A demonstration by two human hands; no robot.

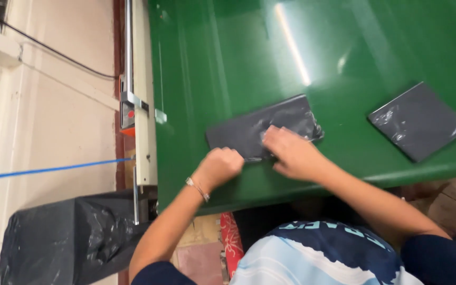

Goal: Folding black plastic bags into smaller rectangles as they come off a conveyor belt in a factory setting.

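A flat dark grey packet in clear plastic wrap (262,125) lies on the glossy green table (238,53) near its front edge. My left hand (221,164), with a thin bracelet at the wrist, is curled into a fist and pinches the packet's near edge. My right hand (290,153) rests flat on the packet's near right part, fingers pressing on the plastic. A second dark wrapped packet (419,120) lies apart at the right, about a forearm's length from my right hand.
A white metal rail with a bracket (142,105) runs along the table's left side. A black plastic bag (69,237) stands on the floor at lower left. A blue cord (48,170) and a black cable (54,51) cross the pale wall.
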